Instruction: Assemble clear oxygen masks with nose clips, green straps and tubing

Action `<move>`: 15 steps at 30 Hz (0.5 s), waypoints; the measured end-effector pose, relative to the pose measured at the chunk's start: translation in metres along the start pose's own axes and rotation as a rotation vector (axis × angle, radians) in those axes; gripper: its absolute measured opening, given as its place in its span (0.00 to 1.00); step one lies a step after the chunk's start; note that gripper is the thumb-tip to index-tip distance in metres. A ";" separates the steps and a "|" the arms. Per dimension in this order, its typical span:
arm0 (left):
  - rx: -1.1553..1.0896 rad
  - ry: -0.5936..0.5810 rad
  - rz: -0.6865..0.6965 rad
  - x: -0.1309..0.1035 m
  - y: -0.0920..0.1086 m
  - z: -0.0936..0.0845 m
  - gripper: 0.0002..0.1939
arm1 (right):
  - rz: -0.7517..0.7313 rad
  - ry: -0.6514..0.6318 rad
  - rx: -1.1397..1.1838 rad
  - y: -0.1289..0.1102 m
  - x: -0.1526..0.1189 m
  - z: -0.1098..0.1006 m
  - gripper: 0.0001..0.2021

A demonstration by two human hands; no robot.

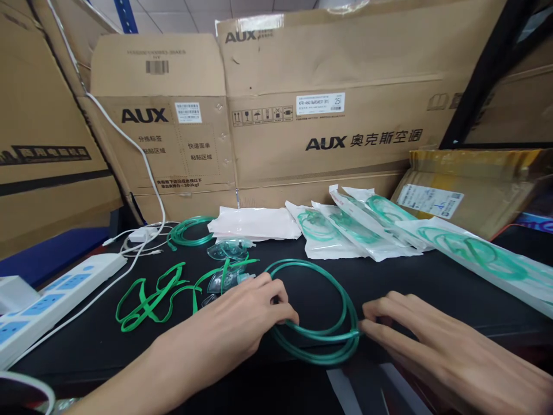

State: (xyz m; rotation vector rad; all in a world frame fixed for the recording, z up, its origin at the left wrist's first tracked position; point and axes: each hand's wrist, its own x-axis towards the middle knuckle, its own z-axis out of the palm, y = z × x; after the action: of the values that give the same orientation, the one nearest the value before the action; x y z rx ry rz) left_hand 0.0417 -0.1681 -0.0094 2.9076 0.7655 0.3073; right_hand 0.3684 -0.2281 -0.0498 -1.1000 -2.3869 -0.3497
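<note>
A coil of green tubing (pixel 341 288) lies in loops on the dark table. My left hand (pixel 259 308) is closed on the left side of the coil, thumb and fingers pinching the tube. At the coil's right edge, my right hand (pixel 415 331) has its thumb and finger drawn together at the tubing, beside a pale band or connector; its fingertips partly hide the contact. Clear face masks (pixel 228 249) lie beyond my left hand, partly covered by it. Green elastic straps (pixel 149 305) spread out to their left.
Several white-backed packets of green tubing (pixel 322 230) lie at the right and back. Another green tubing coil (pixel 190 231) sits near a stack of white packets (pixel 254 223). A power strip (pixel 64 288) with cables is at left. Cardboard boxes (pixel 276 138) stand behind.
</note>
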 end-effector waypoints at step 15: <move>0.303 0.059 0.063 0.002 0.032 0.026 0.04 | -0.023 -0.095 -0.066 -0.003 -0.001 0.017 0.27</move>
State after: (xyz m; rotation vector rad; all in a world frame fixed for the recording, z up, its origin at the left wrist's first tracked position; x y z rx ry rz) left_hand 0.0646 -0.1964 -0.0291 3.2250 0.7933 0.3085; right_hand 0.3615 -0.2239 -0.0650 -1.1433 -2.4889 -0.3945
